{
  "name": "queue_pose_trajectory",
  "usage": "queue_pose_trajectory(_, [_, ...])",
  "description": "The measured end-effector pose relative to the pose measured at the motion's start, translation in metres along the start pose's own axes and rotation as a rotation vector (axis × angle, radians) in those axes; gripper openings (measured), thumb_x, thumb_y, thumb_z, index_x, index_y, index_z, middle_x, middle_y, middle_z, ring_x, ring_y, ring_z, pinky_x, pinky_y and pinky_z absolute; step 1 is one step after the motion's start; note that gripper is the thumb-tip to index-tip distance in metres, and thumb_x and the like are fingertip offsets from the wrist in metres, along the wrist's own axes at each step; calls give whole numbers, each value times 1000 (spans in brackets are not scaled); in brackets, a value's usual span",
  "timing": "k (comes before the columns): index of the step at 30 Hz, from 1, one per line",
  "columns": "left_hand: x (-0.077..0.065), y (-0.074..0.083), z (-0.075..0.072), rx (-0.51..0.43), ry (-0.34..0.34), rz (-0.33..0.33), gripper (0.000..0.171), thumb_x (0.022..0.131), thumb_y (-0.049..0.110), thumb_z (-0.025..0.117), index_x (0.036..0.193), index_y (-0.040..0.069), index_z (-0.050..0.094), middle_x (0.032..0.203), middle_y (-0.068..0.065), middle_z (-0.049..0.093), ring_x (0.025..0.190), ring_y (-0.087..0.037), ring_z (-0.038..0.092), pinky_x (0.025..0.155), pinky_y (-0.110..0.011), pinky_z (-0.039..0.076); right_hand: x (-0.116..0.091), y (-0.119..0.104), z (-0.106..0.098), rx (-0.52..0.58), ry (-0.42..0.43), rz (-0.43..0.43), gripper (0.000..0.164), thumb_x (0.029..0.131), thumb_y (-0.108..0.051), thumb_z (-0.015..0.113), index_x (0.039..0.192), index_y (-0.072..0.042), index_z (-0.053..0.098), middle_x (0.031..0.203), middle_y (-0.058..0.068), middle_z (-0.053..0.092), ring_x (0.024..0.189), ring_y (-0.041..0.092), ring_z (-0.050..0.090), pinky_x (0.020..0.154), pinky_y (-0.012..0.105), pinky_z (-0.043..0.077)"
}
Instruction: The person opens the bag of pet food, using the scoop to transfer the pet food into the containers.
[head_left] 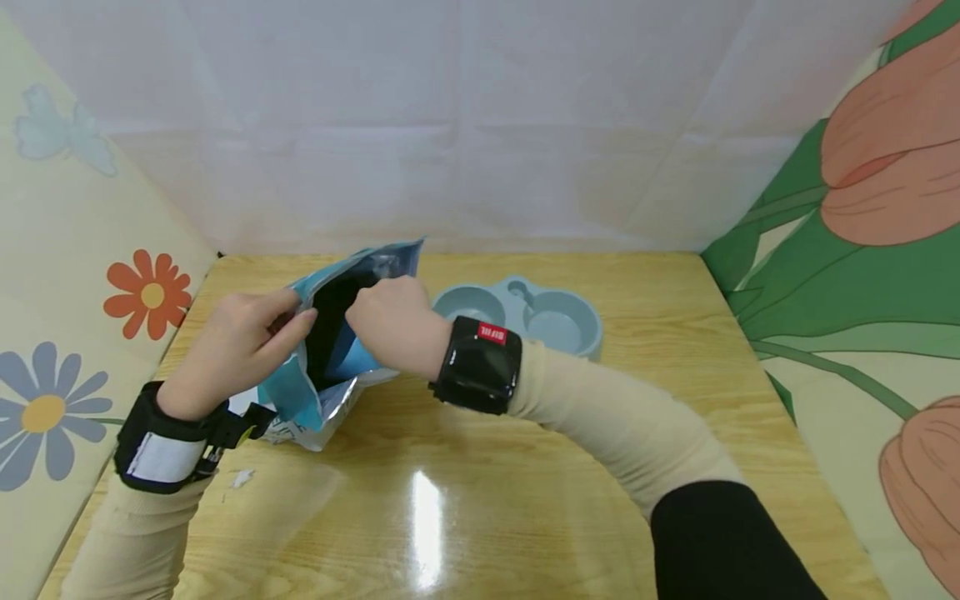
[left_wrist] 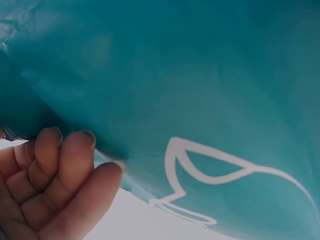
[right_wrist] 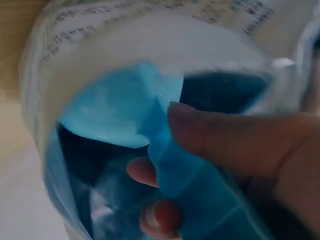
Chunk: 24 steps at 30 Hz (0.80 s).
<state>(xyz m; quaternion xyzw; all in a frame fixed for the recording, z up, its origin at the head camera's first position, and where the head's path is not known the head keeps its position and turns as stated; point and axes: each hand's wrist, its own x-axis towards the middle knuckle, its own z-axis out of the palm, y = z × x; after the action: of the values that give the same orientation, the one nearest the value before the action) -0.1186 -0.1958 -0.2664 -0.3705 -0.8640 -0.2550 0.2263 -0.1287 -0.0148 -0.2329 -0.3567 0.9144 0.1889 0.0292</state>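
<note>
Gaping bag (head_left: 296, 392) near left edge of worktop (head_left: 570, 500), blue scoop (right_wrist: 175, 167) within its mouth. Left hand (head_left: 236, 346) pinches bag's rim; right hand (head_left: 397, 323) grips scoop's ridged handle. Bag teal, silvery underneath.

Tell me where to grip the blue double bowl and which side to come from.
Probably best to pinch the right-side rim of the double bowl, coming from the right. It sits upright on the table, and that outer wall stands exposed, while the right hand and bag crowd its left.
</note>
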Motion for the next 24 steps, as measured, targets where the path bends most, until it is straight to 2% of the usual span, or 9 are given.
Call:
queue_pose_trajectory(10, [2,3,1,-25,3,21,32,88,13,54,61,17,36,52,12,22,41,-1,21,39,-23,21,8,-6,22,45,22,-11,18,93,-22,49,94,-20,67,77,-6,60,62,6,50,55,23,48])
queue_pose_trajectory(14, [1,4,1,-25,1,12,33,90,16,52,61,17,36,52,12,22,41,-1,21,39,-23,21,10,-7,28,73,55,-24,18,93,-20,49,94,-19,67,78,-6,60,62,6,51,56,23,49])
queue_pose_trajectory(24, [3,6,3,-33,-9,27,37,95,27,45,60,16,36,52,12,22,41,-1,21,38,-23,21,17,-11,36,149,56,-34,18,92,-17,49,96,-17,66,86,-3,62,68,10,56,59,26,51])
